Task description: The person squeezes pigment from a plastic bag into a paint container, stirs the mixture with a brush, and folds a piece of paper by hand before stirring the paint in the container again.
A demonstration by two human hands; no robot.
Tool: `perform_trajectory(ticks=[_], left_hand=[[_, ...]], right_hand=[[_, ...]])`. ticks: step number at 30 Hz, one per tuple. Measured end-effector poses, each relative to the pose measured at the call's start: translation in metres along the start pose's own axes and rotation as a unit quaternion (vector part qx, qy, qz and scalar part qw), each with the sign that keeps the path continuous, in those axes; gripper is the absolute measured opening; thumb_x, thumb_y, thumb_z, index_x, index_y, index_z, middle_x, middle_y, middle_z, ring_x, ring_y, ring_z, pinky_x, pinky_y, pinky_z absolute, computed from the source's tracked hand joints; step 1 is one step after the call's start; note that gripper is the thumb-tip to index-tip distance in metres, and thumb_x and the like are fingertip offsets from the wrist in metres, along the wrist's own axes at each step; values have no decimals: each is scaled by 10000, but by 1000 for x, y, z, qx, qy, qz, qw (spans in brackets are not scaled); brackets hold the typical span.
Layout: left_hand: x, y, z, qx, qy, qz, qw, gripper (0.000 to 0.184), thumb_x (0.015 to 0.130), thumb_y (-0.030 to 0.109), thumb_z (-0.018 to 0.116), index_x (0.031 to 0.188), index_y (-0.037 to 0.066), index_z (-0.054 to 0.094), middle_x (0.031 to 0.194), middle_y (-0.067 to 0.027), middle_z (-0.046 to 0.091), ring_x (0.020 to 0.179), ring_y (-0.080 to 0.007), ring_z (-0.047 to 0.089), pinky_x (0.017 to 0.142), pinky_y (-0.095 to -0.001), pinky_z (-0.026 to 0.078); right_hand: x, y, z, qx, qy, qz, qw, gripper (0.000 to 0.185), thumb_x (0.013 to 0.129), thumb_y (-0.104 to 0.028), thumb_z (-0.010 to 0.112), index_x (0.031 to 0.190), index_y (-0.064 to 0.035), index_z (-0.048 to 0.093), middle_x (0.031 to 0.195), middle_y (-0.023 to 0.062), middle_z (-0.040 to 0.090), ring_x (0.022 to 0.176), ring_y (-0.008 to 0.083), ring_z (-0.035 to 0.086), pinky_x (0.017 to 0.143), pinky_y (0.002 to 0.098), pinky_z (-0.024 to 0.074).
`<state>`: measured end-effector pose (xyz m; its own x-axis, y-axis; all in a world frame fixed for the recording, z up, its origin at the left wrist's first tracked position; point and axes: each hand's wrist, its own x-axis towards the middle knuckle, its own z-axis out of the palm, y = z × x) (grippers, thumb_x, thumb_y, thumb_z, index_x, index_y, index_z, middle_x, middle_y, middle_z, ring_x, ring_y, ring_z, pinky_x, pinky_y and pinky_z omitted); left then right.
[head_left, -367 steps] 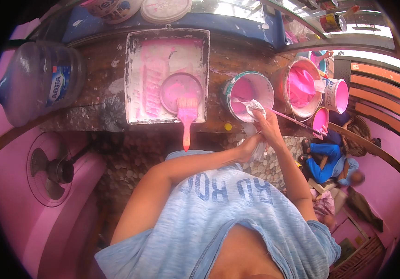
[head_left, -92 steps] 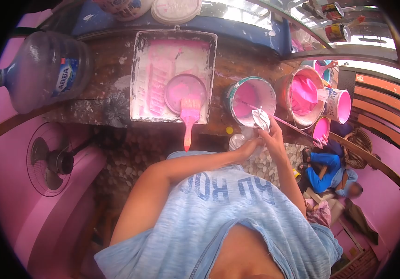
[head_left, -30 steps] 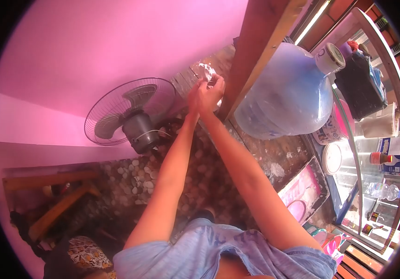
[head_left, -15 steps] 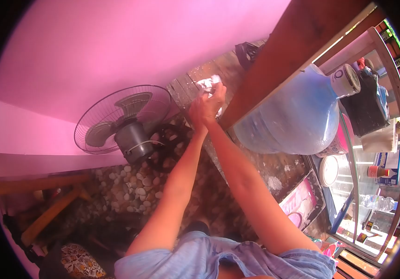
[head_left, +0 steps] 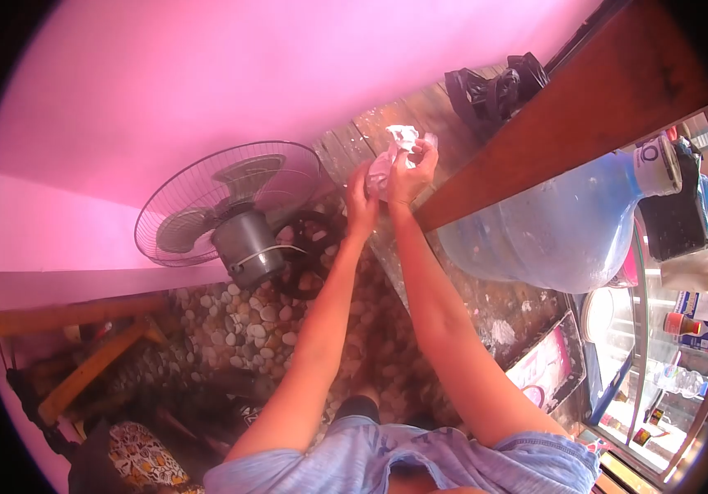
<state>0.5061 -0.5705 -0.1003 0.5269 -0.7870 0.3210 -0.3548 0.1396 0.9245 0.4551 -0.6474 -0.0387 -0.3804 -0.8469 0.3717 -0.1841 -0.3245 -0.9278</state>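
Between my two hands is a crumpled white sheet, thin like paper or a plastic bag; which of these I cannot tell. My right hand grips its upper right part with bent fingers. Along its lower left side, my left hand closes on it, some of the fingers hidden. Both arms stretch forward over the edge of a worn wooden tabletop. Left of my left hand stands a grey fan with a round wire guard.
A slanting brown wooden post rises close to my right hand. Behind it lies a large blue water bottle. Black plastic bags sit at the back by the pink wall. Pebbles cover the floor; a glass case is at right.
My hands have moved apart, with the white sheet now spread between them instead of bunched at the right hand. The view has shifted, showing more of the black bags.
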Motion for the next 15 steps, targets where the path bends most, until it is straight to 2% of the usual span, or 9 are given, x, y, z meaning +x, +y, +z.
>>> perform_trajectory(ticks=[2, 3, 6, 7, 10, 11, 12, 14, 15], left_hand=[[23, 4, 3, 11, -17, 34, 999, 467, 919, 142, 529, 1371, 35, 480, 1394, -174, 468, 1333, -323, 402, 1107, -419, 305], [36, 4, 5, 17, -28, 51, 998, 449, 929, 138, 507, 1367, 41, 491, 1396, -175, 469, 1332, -324, 402, 1110, -418, 300], [58, 8, 18, 50, -70, 82, 993, 436, 941, 144, 486, 1376, 126, 511, 1401, -172, 467, 1332, -344, 396, 1120, -428, 285], [62, 9, 23, 78, -91, 96, 988, 439, 940, 149, 487, 1378, 145, 511, 1403, -171, 466, 1332, -348, 394, 1122, -429, 283], [70, 8, 36, 98, -109, 133, 980, 449, 923, 164, 509, 1370, 205, 521, 1357, -160, 499, 1277, -364, 436, 1093, -441, 316], [74, 8, 35, 98, -116, 127, 980, 452, 918, 162, 516, 1368, 207, 522, 1341, -156, 509, 1262, -362, 448, 1082, -442, 328], [78, 6, 35, 97, -121, 123, 980, 455, 913, 160, 523, 1365, 210, 524, 1324, -153, 519, 1247, -359, 460, 1071, -442, 340], [87, -7, 39, 61, -124, 146, 980, 508, 848, 59, 525, 1331, 214, 538, 1259, -145, 556, 1199, -343, 503, 1028, -430, 388], [89, -8, 39, 91, -119, 157, 976, 511, 837, 40, 512, 1322, 200, 537, 1249, -149, 562, 1193, -341, 509, 1022, -429, 395]], right_hand=[[3, -3, -7, 5, -3, 13, 1000, 174, 819, -44, 641, 979, -22, 574, 926, 103, 620, 777, 213, 627, 705, 328, 502], [5, -6, -9, 41, 12, 76, 996, 154, 865, -85, 635, 985, -17, 565, 915, 106, 619, 793, 214, 623, 714, 337, 497], [8, 15, -10, -103, 39, 90, 990, 195, 903, -160, 636, 1004, -12, 557, 898, 117, 620, 809, 231, 620, 728, 346, 491], [7, 20, -7, -141, 36, 74, 987, 263, 929, -222, 615, 1055, 0, 549, 904, 146, 639, 843, 252, 628, 746, 358, 488], [1, 2, -14, -52, -23, 130, 990, 290, 936, -229, 597, 1093, 8, 546, 939, 170, 657, 872, 263, 640, 752, 369, 491], [0, -4, -17, -26, -44, 108, 993, 314, 944, -225, 576, 1140, 17, 540, 966, 190, 669, 910, 277, 648, 781, 381, 494], [-2, -18, -23, -28, -85, 166, 982, 330, 944, -201, 564, 1190, 18, 534, 1014, 195, 660, 925, 283, 649, 807, 383, 495], [-17, -5, -26, 7, -141, 130, 981, 372, 947, -185, 551, 1256, 17, 503, 1067, 198, 645, 937, 294, 648, 826, 392, 493], [-31, 13, -28, -21, -161, 49, 986, 392, 946, -182, 551, 1275, 19, 484, 1081, 200, 638, 940, 298, 647, 830, 397, 491]])
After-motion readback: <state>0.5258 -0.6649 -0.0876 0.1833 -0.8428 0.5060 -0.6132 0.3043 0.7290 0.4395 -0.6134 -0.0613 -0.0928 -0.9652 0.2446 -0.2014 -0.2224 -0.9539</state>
